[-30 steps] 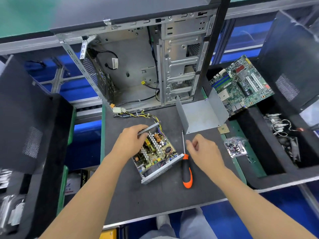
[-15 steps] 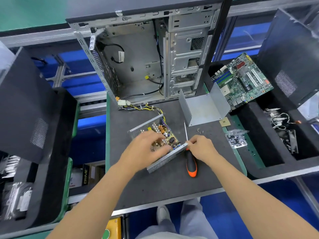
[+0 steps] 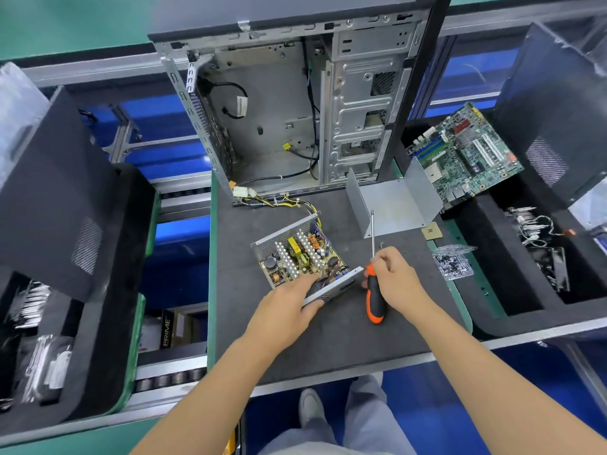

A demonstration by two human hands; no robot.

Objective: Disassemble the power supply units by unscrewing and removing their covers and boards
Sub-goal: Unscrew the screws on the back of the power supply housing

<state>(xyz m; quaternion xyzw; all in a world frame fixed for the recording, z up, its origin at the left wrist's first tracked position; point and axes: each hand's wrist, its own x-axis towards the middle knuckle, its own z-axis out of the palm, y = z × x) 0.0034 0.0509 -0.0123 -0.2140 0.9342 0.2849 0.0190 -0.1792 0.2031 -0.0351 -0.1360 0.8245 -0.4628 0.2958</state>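
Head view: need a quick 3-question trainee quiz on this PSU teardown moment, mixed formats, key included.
1. True or false: the power supply unit has its cover off, board exposed.
2. What does the right hand grip? A) screwdriver B) motherboard C) bag of screws
3. Fill in: the left hand holds the unit's near ____ wall.

Key: 1 true; 2 A; 3 metal.

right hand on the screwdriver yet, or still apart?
Touching. The head view shows the right hand with fingers curled round the top of the screwdriver handle, which lies on the black mat.
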